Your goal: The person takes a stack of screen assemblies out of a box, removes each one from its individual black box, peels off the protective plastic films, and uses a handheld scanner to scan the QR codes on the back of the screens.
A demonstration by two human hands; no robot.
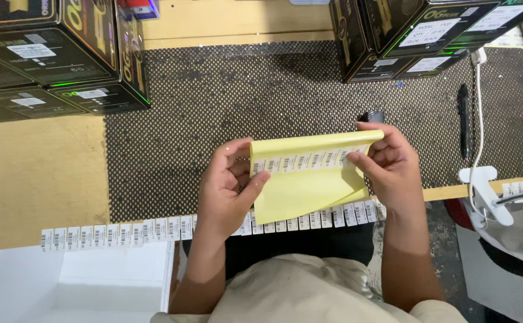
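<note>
A yellow backing sheet (300, 188) with a row of small white barcode stickers (300, 161) across it is folded over and held above the table's front edge. My left hand (231, 188) pinches its left edge, thumb on the front. My right hand (390, 167) grips its right edge, fingertips on the last stickers of the row. A long row of the same white stickers (112, 234) hangs stuck along the table's front edge below the sheet.
A dark dotted mat (273, 90) covers the wooden table (34, 173). Black boxes are stacked at the back left (58, 54) and back right (417, 36). A black pen (464, 119) and white cable (479, 113) lie at right. A white open box (76, 284) sits below left.
</note>
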